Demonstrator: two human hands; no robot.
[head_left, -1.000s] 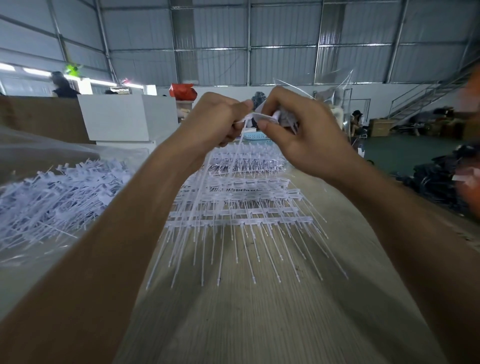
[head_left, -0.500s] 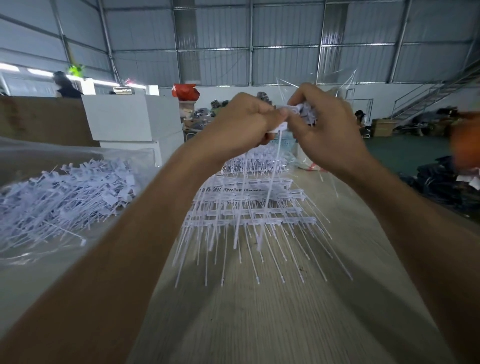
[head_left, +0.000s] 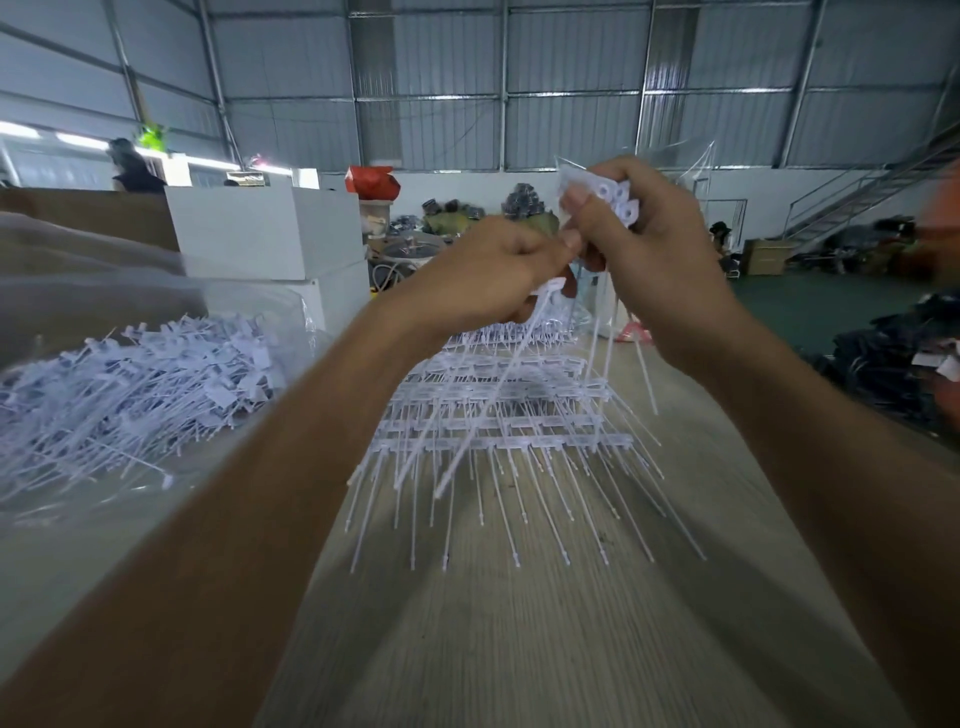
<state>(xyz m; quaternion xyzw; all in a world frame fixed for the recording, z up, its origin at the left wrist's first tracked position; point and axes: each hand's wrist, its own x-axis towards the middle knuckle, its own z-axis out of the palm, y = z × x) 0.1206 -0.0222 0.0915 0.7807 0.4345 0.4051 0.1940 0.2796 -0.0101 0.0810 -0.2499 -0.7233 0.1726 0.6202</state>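
My left hand (head_left: 488, 275) pinches the flat head of one white plastic tie (head_left: 498, 384), whose thin tail slants down to the left. My right hand (head_left: 649, 244), just right of it and a little higher, grips a small bunch of tie heads (head_left: 613, 195) with round holes; their tails hang below the wrist. The two hands touch at the fingertips. On the wooden table (head_left: 519, 623) beneath them lie neat rows of white ties (head_left: 498, 431), heads in lines and tails pointing toward me.
A clear plastic bag holding a loose heap of white ties (head_left: 135, 384) lies on the table's left. White boxes (head_left: 270, 234) stand behind it. A person (head_left: 130, 166) is far left. Dark piles of goods (head_left: 883, 358) lie on the floor at right, below a staircase (head_left: 862, 197).
Both hands have shifted rightward. My left hand has drawn one tie down and away from the bunch, which my right hand has lifted slightly.
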